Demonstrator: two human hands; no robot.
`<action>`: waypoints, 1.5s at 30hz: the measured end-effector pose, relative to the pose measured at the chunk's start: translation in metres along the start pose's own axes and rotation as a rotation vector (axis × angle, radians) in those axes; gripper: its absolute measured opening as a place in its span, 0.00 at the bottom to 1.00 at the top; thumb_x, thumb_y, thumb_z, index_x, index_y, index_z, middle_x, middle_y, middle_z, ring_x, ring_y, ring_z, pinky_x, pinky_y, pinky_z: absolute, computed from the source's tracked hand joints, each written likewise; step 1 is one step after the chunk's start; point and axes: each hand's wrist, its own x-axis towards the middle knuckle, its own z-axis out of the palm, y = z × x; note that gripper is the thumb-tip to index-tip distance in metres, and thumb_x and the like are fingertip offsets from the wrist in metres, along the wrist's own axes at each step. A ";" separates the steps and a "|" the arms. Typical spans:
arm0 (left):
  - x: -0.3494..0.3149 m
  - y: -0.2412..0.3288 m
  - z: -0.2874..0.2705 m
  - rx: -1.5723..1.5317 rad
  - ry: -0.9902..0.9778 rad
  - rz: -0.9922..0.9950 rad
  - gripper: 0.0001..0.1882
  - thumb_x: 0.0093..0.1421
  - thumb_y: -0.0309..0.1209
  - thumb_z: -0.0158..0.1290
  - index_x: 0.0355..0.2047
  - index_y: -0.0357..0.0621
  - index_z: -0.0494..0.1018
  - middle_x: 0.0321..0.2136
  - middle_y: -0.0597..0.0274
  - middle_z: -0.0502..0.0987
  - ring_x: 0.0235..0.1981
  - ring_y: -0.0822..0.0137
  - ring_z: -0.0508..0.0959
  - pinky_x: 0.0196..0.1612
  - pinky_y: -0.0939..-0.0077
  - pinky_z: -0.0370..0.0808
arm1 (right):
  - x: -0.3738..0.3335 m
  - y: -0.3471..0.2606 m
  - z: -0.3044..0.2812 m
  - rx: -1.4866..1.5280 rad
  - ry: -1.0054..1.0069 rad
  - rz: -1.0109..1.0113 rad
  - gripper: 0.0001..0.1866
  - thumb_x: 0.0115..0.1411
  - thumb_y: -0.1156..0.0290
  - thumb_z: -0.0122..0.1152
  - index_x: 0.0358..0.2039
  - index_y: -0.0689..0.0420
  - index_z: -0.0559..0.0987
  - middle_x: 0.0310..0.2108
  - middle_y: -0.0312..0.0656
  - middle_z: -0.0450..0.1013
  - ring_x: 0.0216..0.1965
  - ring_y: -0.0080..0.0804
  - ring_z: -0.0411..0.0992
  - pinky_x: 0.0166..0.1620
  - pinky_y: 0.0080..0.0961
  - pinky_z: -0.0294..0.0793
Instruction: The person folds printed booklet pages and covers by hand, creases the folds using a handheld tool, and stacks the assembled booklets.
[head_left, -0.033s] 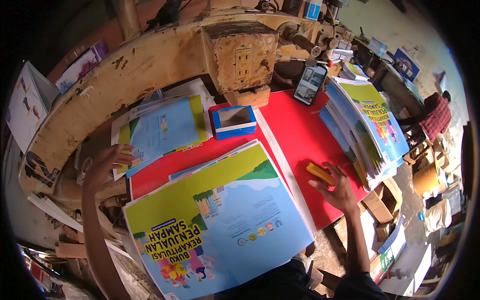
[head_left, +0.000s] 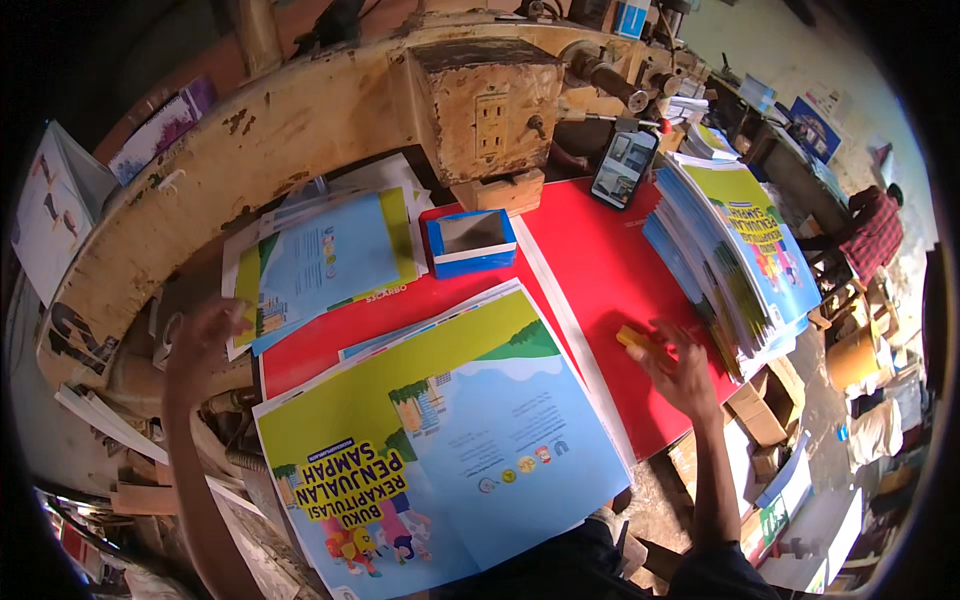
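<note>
My right hand is over the red board, fingers and thumb closed round a small yellow bar-shaped thing; its kind is hard to make out. At the left, my left hand is smeared by motion beside a stack of printed cover sheets, and its fingers do not show clearly. A large open cover sheet, lime green and light blue with cartoon figures, lies in front of me, a fold line down its middle. Other sheet edges show beneath it.
Behind the red board stands a heavy rusty cream machine. A blue open box and an upright phone rest on the board. A tall pile of booklets leans at the right. Far right, a person in a checked shirt sits.
My right hand has come over the yellow bar and closed on it, covering part of it. The left hand has drawn slightly back from the sheet stack.
</note>
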 end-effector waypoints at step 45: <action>-0.084 -0.025 0.216 0.217 0.287 0.396 0.32 0.40 0.32 0.76 0.48 0.47 0.79 0.52 0.59 0.75 0.57 0.50 0.72 0.63 0.51 0.67 | 0.244 0.102 0.015 -0.696 0.202 -0.145 0.28 0.61 0.60 0.65 0.55 0.62 0.69 0.73 0.52 0.57 0.68 0.53 0.57 0.63 0.59 0.60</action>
